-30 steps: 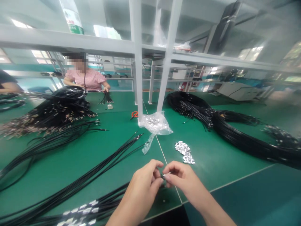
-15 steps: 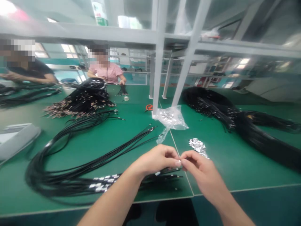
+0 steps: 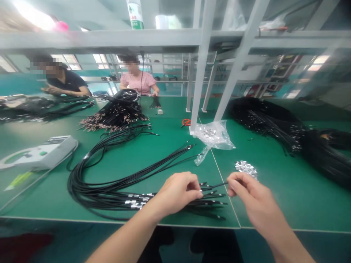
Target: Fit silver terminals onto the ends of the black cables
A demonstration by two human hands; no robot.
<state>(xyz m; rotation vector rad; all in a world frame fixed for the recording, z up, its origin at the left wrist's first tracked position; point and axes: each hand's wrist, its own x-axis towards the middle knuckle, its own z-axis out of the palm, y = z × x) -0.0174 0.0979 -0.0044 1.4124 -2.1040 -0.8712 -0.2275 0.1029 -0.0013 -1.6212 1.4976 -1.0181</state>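
Pinching black cable in right grip, left grip near cable bundle

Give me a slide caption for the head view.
Right hand pinches a black cable beside the left hand, above a green table.

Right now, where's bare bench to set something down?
Bare: green table right of the right hand, between front edge and black coil; also inside the bend of the cable bundle, left of the plastic bag. Crowded: around the left hand, among cable ends; by the silver pieces just past the right hand; and at the cable pile, back left.
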